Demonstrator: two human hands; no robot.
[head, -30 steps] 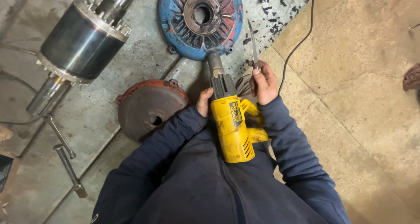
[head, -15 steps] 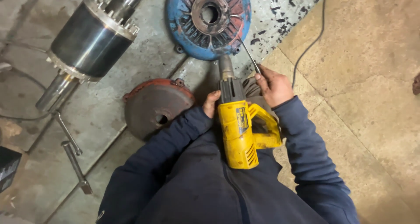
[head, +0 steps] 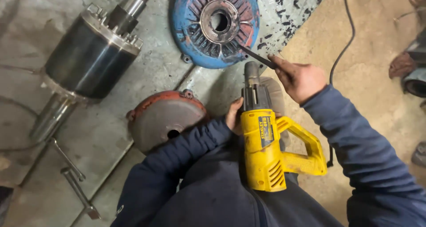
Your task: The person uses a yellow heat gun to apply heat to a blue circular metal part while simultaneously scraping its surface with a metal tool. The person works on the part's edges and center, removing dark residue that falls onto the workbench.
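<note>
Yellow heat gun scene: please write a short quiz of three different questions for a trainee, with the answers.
1. True or false: the yellow heat gun lies on the floor.
2. Which hand holds the thin dark blade?
3. The blade tip reaches: A) the blue end cover, B) the rusty red cover, C) the rotor.

Key: 1. False, it rests on the lap, steadied by the left hand. 2. The right hand. 3. A.

Glossy yellow plastic drill (head: pixel 266 151); chipped blue-painted metal cover (head: pixel 215 23); polished steel rotor (head: pixel 88 58).
</note>
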